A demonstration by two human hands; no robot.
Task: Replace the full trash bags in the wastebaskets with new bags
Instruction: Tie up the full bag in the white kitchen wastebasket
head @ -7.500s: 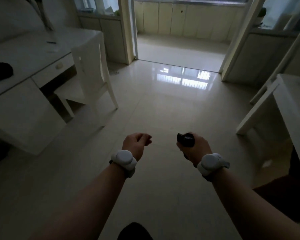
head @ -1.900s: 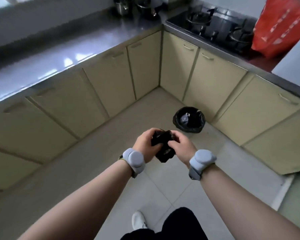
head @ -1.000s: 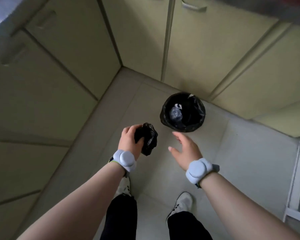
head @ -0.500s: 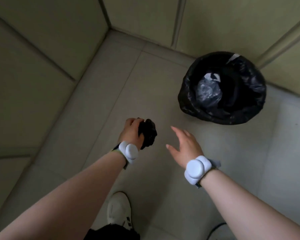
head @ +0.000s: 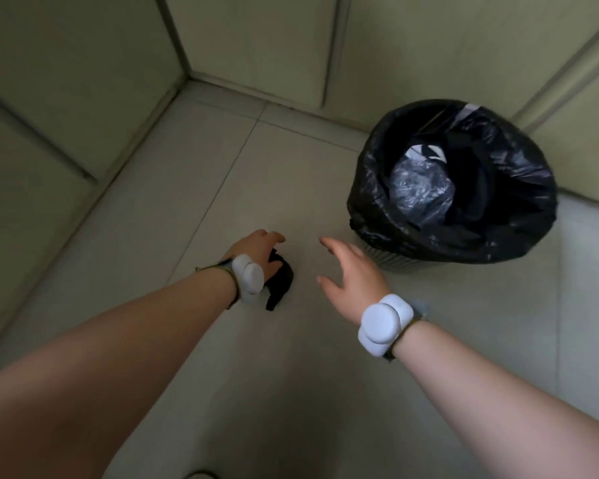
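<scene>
The head camera looks down at a round grey ribbed wastebasket (head: 391, 260) standing on the pale tiled floor (head: 222, 188), close to the pale yellow-green cupboard doors (head: 256, 39) behind it. A full black plastic trash bag (head: 498, 236) lines the wastebasket, and its edge is folded down over the rim so it does not slip inside. A shiny crumpled piece of plastic rubbish (head: 419, 190) lies in the bag. This bag has not been taken out yet.

To the left of the wastebasket, low over the floor, is the person's left hand (head: 256, 248). Its grip is closed around a small scrunched-up black plastic new bag (head: 280, 283), which pokes out under the wrist. It is hard to tell whether the new bag touches the floor. The hand probably keeps it off to the side so it is out of the way but ready for later.

The right hand (head: 351, 274) is between the left hand and the wastebasket, just beside the wastebasket's wall but not touching it. Its grip is open and holds nothing, and the fingers are spread and point forward. It looks free so that it can take hold of the full bag's edge.

Each wrist wears a white round wrist band gadget (head: 382, 324).

The next job is likely to be lifting the full bag out. The thin plastic could tear or spill if it is pulled hard.
</scene>
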